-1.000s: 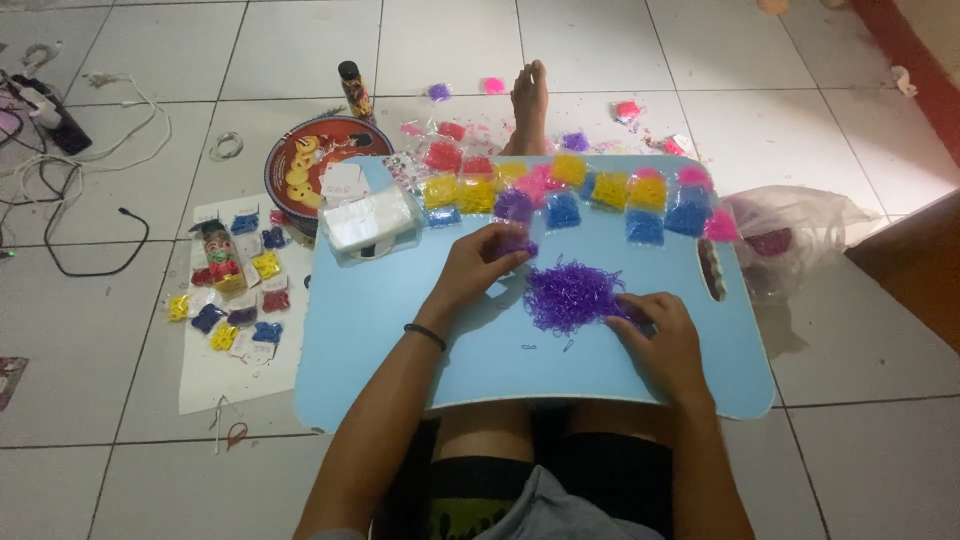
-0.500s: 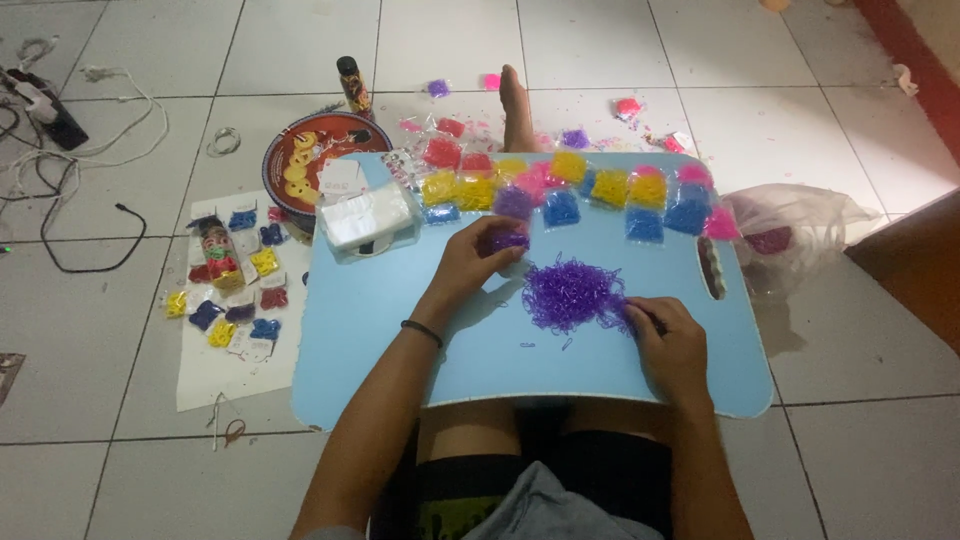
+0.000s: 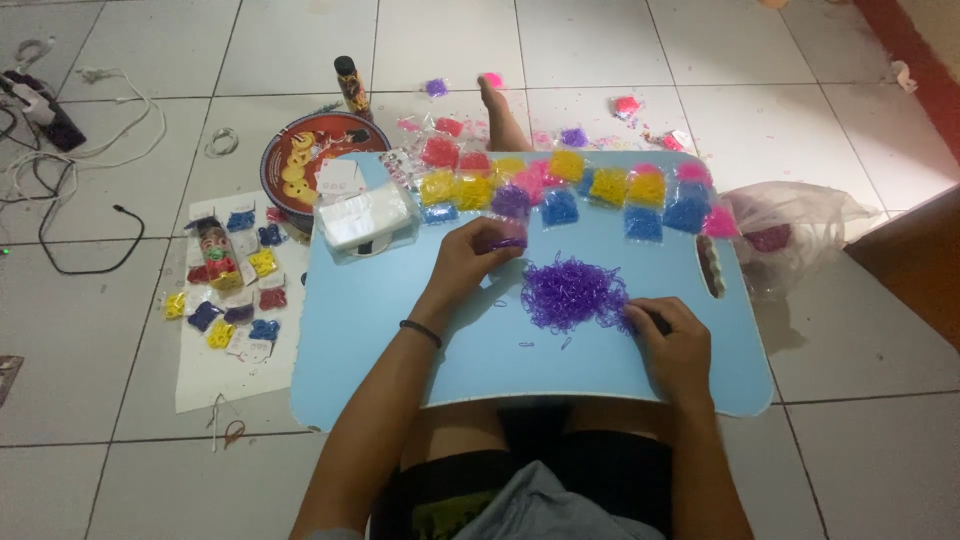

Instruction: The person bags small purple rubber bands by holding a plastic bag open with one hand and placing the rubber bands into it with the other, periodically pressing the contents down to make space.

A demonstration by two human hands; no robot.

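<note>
The left hand (image 3: 465, 262) grips a small clear packet of purple bands (image 3: 503, 241) between its fingertips, holding it just above the light blue table (image 3: 380, 330) and close to the upper left edge of the loose purple band pile (image 3: 570, 292). The right hand (image 3: 672, 340) lies at the pile's right edge, fingers curled and pinching into the outermost bands (how many it has caught is too small to tell). The pile sits near the middle of the table, with a few stray purple bands scattered just below it. Along the table's far edge runs a row of filled packets (image 3: 560, 195) in yellow, blue, pink, red and purple, some overlapping. At the far left corner lies a clear bag of white material (image 3: 368, 218). A slot handle (image 3: 711, 268) is cut into the table's right side. On the floor to the left, a white sheet (image 3: 215, 370) carries more small coloured packets, and a round red tin (image 3: 305, 160) sits half under the table's corner, with a dark bottle (image 3: 350, 86) beyond it. A crumpled clear plastic bag (image 3: 790, 225) lies on the floor to the right, and cables (image 3: 80, 170) trail at the far left.
</note>
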